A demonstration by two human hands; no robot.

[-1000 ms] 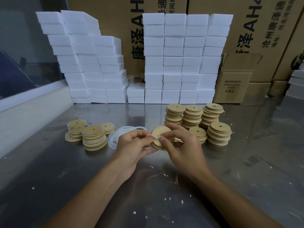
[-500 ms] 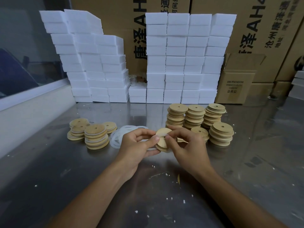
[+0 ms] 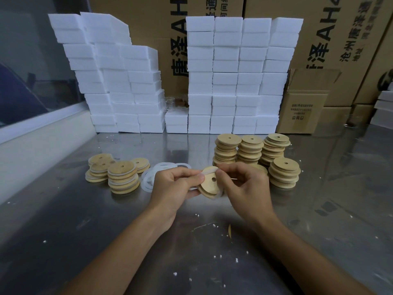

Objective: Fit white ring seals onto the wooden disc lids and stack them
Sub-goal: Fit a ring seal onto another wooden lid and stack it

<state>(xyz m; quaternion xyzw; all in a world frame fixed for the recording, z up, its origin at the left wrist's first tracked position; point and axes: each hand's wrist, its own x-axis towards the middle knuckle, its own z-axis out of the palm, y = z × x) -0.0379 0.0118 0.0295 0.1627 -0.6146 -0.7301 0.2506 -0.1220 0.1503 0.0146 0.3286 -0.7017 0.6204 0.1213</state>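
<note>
**A:** What were the hands doing?

**B:** Both hands held one wooden disc lid (image 3: 209,185) just above the worktop (image 3: 106,231), tilted on edge. The left hand (image 3: 173,188) had its fingers curled round the lid's left rim, thumb pressing a white ring seal (image 3: 207,171) against the top edge. The right hand (image 3: 244,188) pinched the seal near the top of the lid, its other fingers curled behind. Neither grip was loose; both were closed on the lid and seal together.

**B:** The seal sat only partly around the rim; its lower loop hung off the bottom edge.

**A:** How should that step go?

**B:** Probably by pinning the seated part with one thumb and walking the rest round the rim, stretching evenly so it does not spring off.

**A:** And around them?

**B:** The worktop was shiny metal, dotted with white crumbs. Loose seals (image 3: 157,175) lay left of the hands, beside short lid stacks (image 3: 122,177). Taller lid stacks (image 3: 251,151) stood behind and to the right. Behind these rose walls of white foam blocks (image 3: 234,75), then cardboard cartons (image 3: 340,39) with printed lettering.
</note>
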